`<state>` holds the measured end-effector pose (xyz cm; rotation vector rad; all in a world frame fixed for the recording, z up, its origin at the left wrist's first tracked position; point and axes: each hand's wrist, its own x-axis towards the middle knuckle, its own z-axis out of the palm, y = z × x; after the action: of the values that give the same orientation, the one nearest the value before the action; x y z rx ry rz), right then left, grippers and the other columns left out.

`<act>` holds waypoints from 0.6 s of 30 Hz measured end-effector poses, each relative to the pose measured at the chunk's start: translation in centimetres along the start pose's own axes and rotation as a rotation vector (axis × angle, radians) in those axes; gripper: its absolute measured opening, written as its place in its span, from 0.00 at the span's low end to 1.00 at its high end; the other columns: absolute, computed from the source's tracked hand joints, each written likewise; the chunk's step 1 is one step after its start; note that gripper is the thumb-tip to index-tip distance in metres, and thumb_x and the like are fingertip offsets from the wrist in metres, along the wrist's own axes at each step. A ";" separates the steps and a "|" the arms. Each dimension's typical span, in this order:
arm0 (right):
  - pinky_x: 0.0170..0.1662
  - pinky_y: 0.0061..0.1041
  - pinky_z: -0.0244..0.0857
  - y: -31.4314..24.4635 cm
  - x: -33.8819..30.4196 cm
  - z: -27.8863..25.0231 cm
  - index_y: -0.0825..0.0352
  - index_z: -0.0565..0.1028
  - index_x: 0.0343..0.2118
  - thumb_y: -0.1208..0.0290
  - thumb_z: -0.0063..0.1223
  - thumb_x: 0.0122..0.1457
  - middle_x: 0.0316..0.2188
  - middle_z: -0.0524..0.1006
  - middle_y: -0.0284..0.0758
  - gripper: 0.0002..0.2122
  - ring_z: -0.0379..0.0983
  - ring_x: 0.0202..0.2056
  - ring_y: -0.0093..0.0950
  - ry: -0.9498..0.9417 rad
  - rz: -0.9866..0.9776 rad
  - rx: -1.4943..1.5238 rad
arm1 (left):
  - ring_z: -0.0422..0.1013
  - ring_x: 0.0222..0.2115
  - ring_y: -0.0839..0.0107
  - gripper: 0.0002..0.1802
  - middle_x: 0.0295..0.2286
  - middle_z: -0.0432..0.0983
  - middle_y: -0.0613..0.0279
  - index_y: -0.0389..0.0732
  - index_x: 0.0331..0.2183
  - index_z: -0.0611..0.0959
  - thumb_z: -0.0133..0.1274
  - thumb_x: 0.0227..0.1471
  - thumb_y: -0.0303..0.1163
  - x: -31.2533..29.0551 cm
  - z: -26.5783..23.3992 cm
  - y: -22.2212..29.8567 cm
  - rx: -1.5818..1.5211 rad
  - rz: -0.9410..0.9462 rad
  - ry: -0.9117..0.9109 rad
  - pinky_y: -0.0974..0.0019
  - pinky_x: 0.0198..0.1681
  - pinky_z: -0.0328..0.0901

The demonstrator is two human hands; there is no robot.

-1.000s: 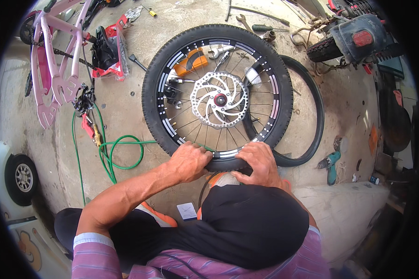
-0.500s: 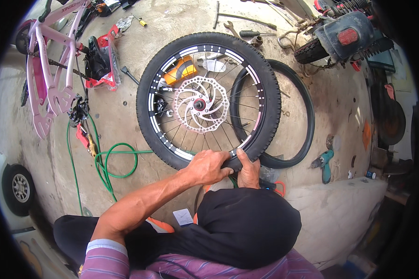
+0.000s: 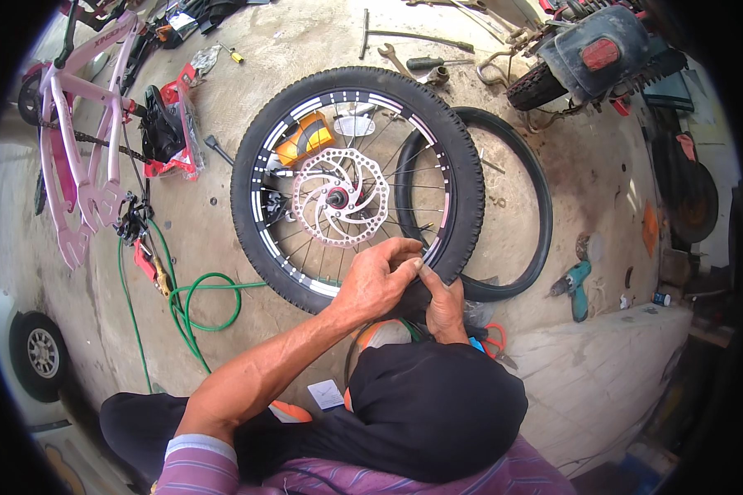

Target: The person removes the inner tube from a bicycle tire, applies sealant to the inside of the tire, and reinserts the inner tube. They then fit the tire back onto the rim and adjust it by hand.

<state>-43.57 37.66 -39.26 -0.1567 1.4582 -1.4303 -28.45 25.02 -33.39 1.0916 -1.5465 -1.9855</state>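
A bicycle wheel with a black knobbly tire [image 3: 243, 186] and a black-and-white rim stands tilted before my knees, its silvery disc brake rotor [image 3: 370, 223] facing up. My left hand [image 3: 378, 282] is closed at the near right part of the rim, fingers bent over the tire's inner edge. Close beside it, my right hand [image 3: 446, 309] wraps the tire from the near side, thumb up against the rim. The two thumbs almost meet. My left palm hides part of the tire, and what lies between the fingertips is too small to make out.
Under the wheel's right side lies a black rubber ring [image 3: 543, 198]. A pink bicycle frame [image 3: 82, 165] stands left, near a green hose [image 3: 238, 307]. A teal drill [image 3: 579, 293], red-handled scissors [image 3: 495, 340], a wrench [image 3: 395, 59] and an orange-yellow box [image 3: 304, 142] lie around.
My left hand has lifted slightly and reached farther over the rim, its fingers now near my right thumb. The wheel appears shifted a little left in the view.
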 end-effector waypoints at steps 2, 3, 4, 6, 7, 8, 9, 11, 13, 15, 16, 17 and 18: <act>0.60 0.28 0.69 -1.0 -0.7 1.8 0.71 0.72 0.64 0.70 0.70 0.63 0.56 0.78 0.36 0.28 0.76 0.55 0.26 0.031 -0.014 0.001 | 0.84 0.42 0.62 0.18 0.41 0.87 0.43 0.29 0.52 0.85 0.57 0.66 0.32 2.2 1.3 1.4 0.092 0.013 0.010 0.59 0.49 0.75; 0.61 0.28 0.68 -1.2 -0.9 2.1 0.72 0.72 0.64 0.69 0.71 0.63 0.57 0.78 0.36 0.29 0.75 0.56 0.26 0.048 -0.020 0.001 | 0.84 0.41 0.63 0.18 0.40 0.87 0.42 0.29 0.51 0.86 0.57 0.66 0.32 3.4 1.8 2.1 0.138 0.018 0.014 0.60 0.48 0.76; 0.62 0.27 0.66 -1.0 -0.8 1.9 0.72 0.71 0.65 0.67 0.74 0.62 0.58 0.77 0.36 0.32 0.74 0.57 0.26 0.058 -0.036 -0.029 | 0.84 0.35 0.65 0.15 0.35 0.88 0.44 0.30 0.48 0.87 0.58 0.64 0.31 4.6 2.6 2.2 0.148 0.009 0.015 0.60 0.42 0.76; 0.62 0.28 0.66 -0.7 -0.9 1.6 0.72 0.70 0.65 0.66 0.75 0.61 0.58 0.77 0.36 0.33 0.74 0.58 0.26 0.066 -0.062 -0.024 | 0.83 0.31 0.66 0.15 0.33 0.87 0.47 0.30 0.46 0.87 0.58 0.64 0.31 6.1 3.3 2.2 0.180 -0.045 0.046 0.60 0.38 0.76; 0.62 0.28 0.66 -0.6 -0.9 1.7 0.72 0.69 0.65 0.66 0.75 0.61 0.58 0.77 0.36 0.34 0.73 0.58 0.26 0.072 -0.073 -0.016 | 0.82 0.29 0.67 0.14 0.31 0.87 0.49 0.30 0.45 0.87 0.59 0.64 0.31 6.6 3.6 2.0 0.201 -0.075 0.059 0.60 0.36 0.76; 0.62 0.28 0.66 -0.5 -0.8 1.6 0.72 0.68 0.65 0.66 0.77 0.60 0.57 0.77 0.35 0.35 0.73 0.58 0.26 0.069 -0.073 -0.005 | 0.80 0.26 0.70 0.14 0.29 0.86 0.51 0.29 0.45 0.87 0.60 0.63 0.31 6.8 3.8 1.8 0.157 -0.084 0.096 0.61 0.33 0.75; 0.62 0.28 0.66 -0.5 -0.8 1.6 0.72 0.68 0.65 0.68 0.76 0.60 0.57 0.77 0.35 0.34 0.74 0.57 0.26 0.056 -0.096 -0.001 | 0.80 0.26 0.70 0.14 0.29 0.86 0.52 0.30 0.44 0.87 0.60 0.64 0.31 6.9 4.0 1.6 0.154 -0.076 0.103 0.62 0.33 0.75; 0.61 0.27 0.67 -0.4 -0.9 2.0 0.71 0.68 0.66 0.71 0.75 0.61 0.58 0.76 0.34 0.33 0.74 0.57 0.25 0.037 -0.138 0.006 | 0.79 0.27 0.72 0.13 0.28 0.85 0.56 0.30 0.43 0.87 0.60 0.64 0.32 7.0 4.3 1.7 0.148 -0.064 0.111 0.62 0.33 0.75; 0.60 0.26 0.68 -0.5 -1.0 2.1 0.71 0.68 0.65 0.72 0.76 0.60 0.57 0.76 0.33 0.34 0.74 0.56 0.24 0.044 -0.126 -0.079 | 0.78 0.25 0.70 0.13 0.26 0.83 0.58 0.32 0.39 0.88 0.61 0.64 0.34 7.9 3.8 1.9 -0.034 -0.247 0.018 0.61 0.31 0.73; 0.59 0.25 0.68 -0.3 -1.1 2.1 0.70 0.68 0.65 0.72 0.75 0.60 0.56 0.76 0.33 0.33 0.74 0.56 0.24 0.033 -0.128 -0.134 | 0.75 0.25 0.72 0.13 0.26 0.81 0.61 0.33 0.38 0.88 0.60 0.65 0.36 8.2 3.4 2.1 -0.141 -0.362 -0.089 0.63 0.30 0.70; 0.59 0.25 0.68 0.0 -1.1 1.9 0.70 0.68 0.65 0.73 0.75 0.60 0.56 0.75 0.33 0.33 0.74 0.55 0.23 0.026 -0.138 -0.144 | 0.74 0.26 0.75 0.13 0.28 0.81 0.64 0.35 0.39 0.88 0.60 0.66 0.36 8.3 3.3 2.3 -0.154 -0.387 -0.157 0.66 0.30 0.69; 0.59 0.24 0.68 0.4 -1.2 1.7 0.70 0.68 0.65 0.73 0.74 0.61 0.55 0.75 0.32 0.32 0.74 0.55 0.23 0.019 -0.148 -0.154 | 0.72 0.27 0.78 0.12 0.29 0.80 0.67 0.36 0.39 0.88 0.59 0.68 0.36 8.3 3.2 2.4 -0.168 -0.411 -0.224 0.68 0.30 0.68; 0.59 0.26 0.69 1.0 -1.2 1.4 0.71 0.69 0.64 0.73 0.73 0.60 0.55 0.76 0.34 0.31 0.75 0.54 0.25 0.053 -0.160 -0.143 | 0.70 0.26 0.79 0.14 0.30 0.80 0.67 0.36 0.40 0.89 0.59 0.68 0.38 8.2 3.1 2.6 -0.105 -0.392 -0.274 0.70 0.30 0.65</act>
<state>-41.53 37.85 -39.01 -0.3330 1.6222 -1.4668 -36.24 20.32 -33.39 1.1916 -1.4145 -2.5399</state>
